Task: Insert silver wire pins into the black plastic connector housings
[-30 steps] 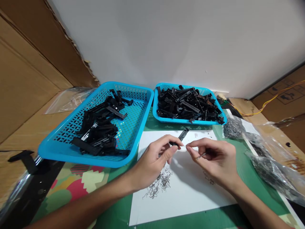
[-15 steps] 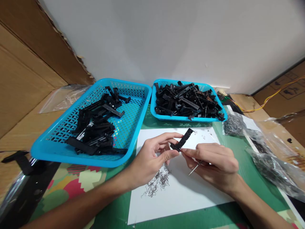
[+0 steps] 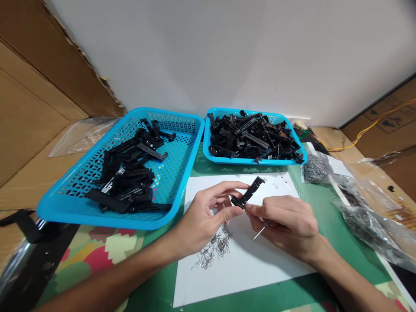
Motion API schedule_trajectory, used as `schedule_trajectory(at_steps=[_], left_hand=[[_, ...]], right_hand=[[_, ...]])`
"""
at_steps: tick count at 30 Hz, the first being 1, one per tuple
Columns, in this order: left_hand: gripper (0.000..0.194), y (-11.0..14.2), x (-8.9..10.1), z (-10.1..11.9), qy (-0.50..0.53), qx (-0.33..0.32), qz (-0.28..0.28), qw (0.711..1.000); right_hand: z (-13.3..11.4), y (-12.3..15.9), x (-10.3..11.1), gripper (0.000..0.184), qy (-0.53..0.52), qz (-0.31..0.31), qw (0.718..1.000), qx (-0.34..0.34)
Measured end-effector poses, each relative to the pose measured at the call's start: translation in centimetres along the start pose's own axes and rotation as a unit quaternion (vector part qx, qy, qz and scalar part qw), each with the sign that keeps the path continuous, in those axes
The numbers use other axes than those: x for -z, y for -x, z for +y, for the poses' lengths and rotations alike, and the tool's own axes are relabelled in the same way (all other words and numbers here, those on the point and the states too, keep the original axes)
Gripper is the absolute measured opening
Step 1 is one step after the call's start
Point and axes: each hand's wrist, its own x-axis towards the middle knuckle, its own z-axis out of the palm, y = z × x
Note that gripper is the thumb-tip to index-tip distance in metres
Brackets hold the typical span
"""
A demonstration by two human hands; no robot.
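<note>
Between the fingertips of my left hand is a black plastic part, long and tilted up to the right. The thumb and forefinger of my right hand press at its lower end; anything small pinched there is hidden. A thin metal rod, like a small screwdriver shaft, sticks out below the right fingers, its other end inside the palm. Under my left hand, a pile of small bent wire springs lies on a white sheet.
A blue basket with some black parts stands left; a second blue basket, heaped with similar parts, is behind the sheet. Plastic bags of small metal pieces lie right, near yellow wires. Cardboard borders the left.
The right hand has shifted slightly left, and the metal rod has swung a little with it. Both hands stay at the black part. The whole view has moved slightly.
</note>
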Motion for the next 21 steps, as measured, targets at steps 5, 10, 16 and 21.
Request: schedule_trajectory(at_steps=[5, 10, 16, 21], left_hand=[[0.037, 0.1, 0.03, 0.03, 0.008, 0.018, -0.008, 1.0], [0.035, 0.05, 0.05, 0.29, -0.007, 0.031, -0.01, 0.999], [0.038, 0.17, 0.36, -0.14, -0.013, 0.008, -0.017, 1.0], [0.044, 0.27, 0.48, -0.48, -0.03, 0.003, -0.027, 0.999]], right_hand=[[0.03, -0.3, 0.02, 0.016, -0.01, -0.001, 1.0, 0.002], [-0.14, -0.66, 0.21, 0.017, -0.048, -0.007, 0.998, -0.043], [-0.52, -1.0, 0.24, 0.01, -0.124, 0.002, 0.978, -0.167], [-0.81, -0.96, -0.21, 0.006, -0.144, 0.024, 0.977, -0.153]])
